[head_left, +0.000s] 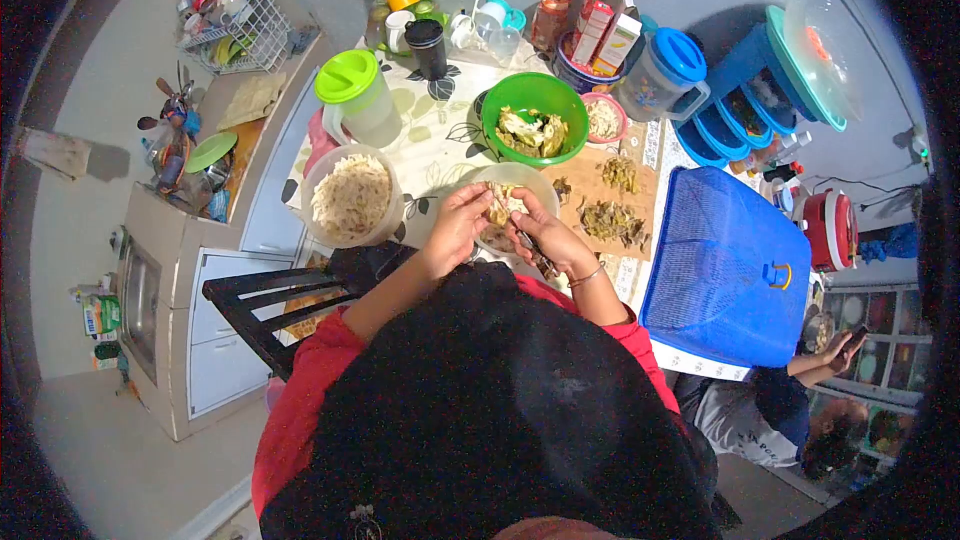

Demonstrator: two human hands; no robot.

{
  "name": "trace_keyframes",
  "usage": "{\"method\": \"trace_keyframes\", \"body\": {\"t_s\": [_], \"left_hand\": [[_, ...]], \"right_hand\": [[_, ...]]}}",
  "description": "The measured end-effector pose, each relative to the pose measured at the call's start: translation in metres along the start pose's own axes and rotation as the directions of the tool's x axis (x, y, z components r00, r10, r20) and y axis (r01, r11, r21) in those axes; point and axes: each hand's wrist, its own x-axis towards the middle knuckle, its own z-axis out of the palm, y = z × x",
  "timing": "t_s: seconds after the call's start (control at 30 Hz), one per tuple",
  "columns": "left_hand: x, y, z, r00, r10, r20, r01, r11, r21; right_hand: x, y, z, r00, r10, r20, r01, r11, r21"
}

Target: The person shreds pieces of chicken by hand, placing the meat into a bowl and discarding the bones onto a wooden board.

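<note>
Both hands meet over a pale bowl [512,173] at the table's front. My left hand [460,225] pinches a small pale yellowish food piece [503,202]. My right hand [552,240] touches the same piece with its fingertips and has its fingers wrapped round a dark-handled tool [537,253], perhaps a knife; its blade cannot be made out. Behind the hands is a green bowl [535,118] of similar pieces. To the left stands a tub of pale shredded food [350,197]. Dark peelings [612,224] lie on a board [590,180] to the right.
A blue mesh cover [725,270] occupies the table's right side. A green-lidded pitcher [357,100], a black cup [428,48] and a blue-lidded pitcher [664,72] stand at the back. A black chair [290,290] is at left. Another person [750,415] sits at lower right, holding a phone.
</note>
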Motion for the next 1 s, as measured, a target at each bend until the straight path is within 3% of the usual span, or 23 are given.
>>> {"method": "trace_keyframes", "body": {"t_s": [0.07,0.17,0.27,0.43,0.53,0.63,0.73,0.83,0.93,1.0], "left_hand": [[-0.002,0.0,0.0,1.0,0.015,-0.023,-0.014,0.999,0.047],[-0.007,0.003,0.008,0.982,0.183,-0.038,-0.17,0.959,0.228],[-0.008,0.002,0.012,0.962,0.265,-0.067,-0.218,0.892,0.397],[-0.005,-0.003,0.007,0.962,0.27,-0.039,-0.229,0.877,0.423],[-0.001,-0.007,0.003,0.957,0.29,-0.011,-0.255,0.859,0.444],[-0.001,-0.008,0.005,0.945,0.325,-0.037,-0.271,0.842,0.467],[0.0,-0.008,0.004,0.945,0.324,-0.054,-0.255,0.826,0.502],[0.004,-0.009,0.001,0.954,0.284,-0.092,-0.214,0.866,0.452],[0.003,-0.01,-0.001,0.968,0.233,-0.093,-0.189,0.92,0.342],[0.003,-0.013,-0.005,0.978,0.185,-0.093,-0.153,0.948,0.278]], "right_hand": [[-0.001,-0.001,0.002,1.0,0.013,-0.004,-0.013,1.0,0.016],[-0.004,-0.003,0.003,1.0,0.025,-0.001,-0.025,1.0,0.019],[-0.005,-0.005,0.003,1.0,0.027,-0.012,-0.027,1.0,0.007],[-0.005,-0.004,0.0,0.999,0.023,-0.044,-0.026,0.997,-0.067],[-0.004,-0.004,0.006,0.984,-0.087,-0.155,0.02,0.921,-0.389],[-0.003,0.004,0.006,0.951,-0.272,-0.148,0.133,0.791,-0.597],[-0.001,0.01,0.003,0.94,-0.306,-0.149,0.144,0.755,-0.64],[0.003,0.012,-0.002,0.962,-0.217,-0.164,0.087,0.817,-0.57],[0.0,0.009,-0.002,0.969,-0.229,-0.09,0.132,0.795,-0.592],[-0.005,-0.001,0.0,0.989,-0.088,-0.119,0.04,0.932,-0.36]]}}
